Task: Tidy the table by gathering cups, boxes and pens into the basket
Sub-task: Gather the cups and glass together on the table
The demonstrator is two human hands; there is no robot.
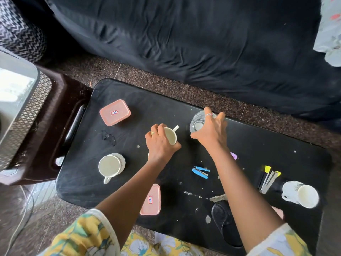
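3 white cups [111,166] [170,135] [300,194], 1 glass [197,122], 2 pink boxes [115,112] [151,199], 1 blue stapler [201,172]

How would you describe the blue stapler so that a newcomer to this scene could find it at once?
Start at the black table and find the person's right forearm crossing it. Just left of that forearm, near the table's middle, lies the small blue stapler. It is the only bright blue thing there; its neighbours are white cups and pink boxes.

Both bare forearms reach forward from floral sleeves; the left hand [160,143] curls, palm down, fingers wrapped (a ring on one), while the right hand [212,130] spreads its fingers wide, thumb out to the left
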